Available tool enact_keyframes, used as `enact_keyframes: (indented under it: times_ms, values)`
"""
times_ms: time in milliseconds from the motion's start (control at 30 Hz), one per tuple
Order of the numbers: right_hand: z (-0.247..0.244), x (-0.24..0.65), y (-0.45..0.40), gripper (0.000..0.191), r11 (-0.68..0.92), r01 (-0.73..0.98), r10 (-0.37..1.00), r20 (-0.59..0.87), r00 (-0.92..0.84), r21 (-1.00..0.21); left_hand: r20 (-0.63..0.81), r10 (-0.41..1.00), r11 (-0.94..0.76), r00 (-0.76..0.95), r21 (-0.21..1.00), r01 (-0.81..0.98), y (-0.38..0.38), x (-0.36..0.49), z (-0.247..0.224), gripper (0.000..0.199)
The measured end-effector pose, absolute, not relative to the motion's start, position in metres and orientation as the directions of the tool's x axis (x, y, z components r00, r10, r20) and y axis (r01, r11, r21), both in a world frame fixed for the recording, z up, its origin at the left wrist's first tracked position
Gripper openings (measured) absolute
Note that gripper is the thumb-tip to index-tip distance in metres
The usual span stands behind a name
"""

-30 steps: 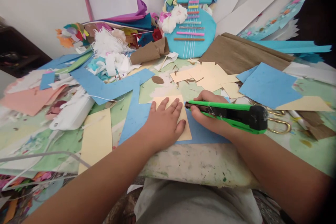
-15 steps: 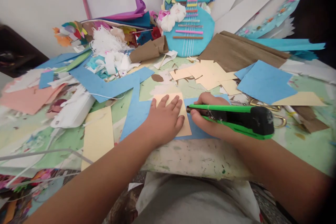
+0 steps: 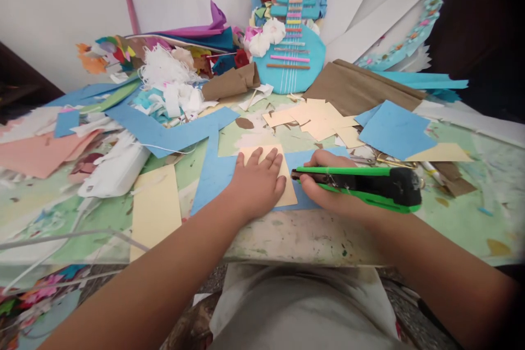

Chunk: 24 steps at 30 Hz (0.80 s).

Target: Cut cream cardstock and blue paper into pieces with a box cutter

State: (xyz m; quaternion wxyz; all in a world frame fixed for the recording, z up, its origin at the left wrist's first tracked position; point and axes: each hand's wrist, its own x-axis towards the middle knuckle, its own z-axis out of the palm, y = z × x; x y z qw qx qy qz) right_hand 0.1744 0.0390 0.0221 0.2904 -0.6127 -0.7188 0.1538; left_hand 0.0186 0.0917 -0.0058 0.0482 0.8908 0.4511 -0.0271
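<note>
My left hand lies flat, fingers spread, on a cream paper piece that rests over blue paper. In my right hand is a green and black utility knife, its front end close to the right edge of the cream piece. Whether the blade touches the paper is too small to tell. A longer cream strip lies to the left of my left forearm.
A white power strip with cords sits at left. Behind are cream scraps, blue sheets, brown paper, white shreds and a turquoise paper guitar. The table's front edge is near my lap.
The camera view has shifted slightly, so the background sits a little lower and the right-side items farther left. Both hands keep nearly the same places and holds.
</note>
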Motion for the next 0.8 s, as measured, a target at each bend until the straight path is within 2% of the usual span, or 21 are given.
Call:
enact_keyframes:
  times_ms: [200, 333, 533, 700, 800]
  values:
    - [0.017, 0.171, 0.033, 0.013, 0.215, 0.795, 0.958, 0.28, -0.059, -0.567, -0.075, 0.799, -0.593, 0.596, 0.064, 0.803, 0.092, 0.019, -0.007, 0.054]
    - [0.017, 0.168, 0.028, 0.013, 0.137, 0.797, 0.968, 0.249, 0.017, -0.588, -0.084, 0.8, -0.591, 0.594, 0.064, 0.804, 0.092, 0.019, -0.006, 0.055]
    - [0.015, 0.167, 0.021, 0.013, 0.175, 0.848, 0.952, 0.305, -0.017, -0.5, -0.109, 0.806, -0.58, 0.582, 0.05, 0.813, 0.091, 0.019, -0.005, 0.055]
    - [0.007, 0.167, 0.017, 0.012, 0.245, 0.87, 0.911, 0.408, -0.056, -0.427, -0.111, 0.804, -0.581, 0.584, 0.061, 0.811, 0.092, 0.019, -0.005, 0.055]
    - [0.009, 0.166, 0.012, 0.013, 0.264, 0.869, 0.912, 0.401, -0.084, -0.418, -0.108, 0.8, -0.587, 0.59, 0.062, 0.807, 0.092, 0.019, -0.005, 0.055]
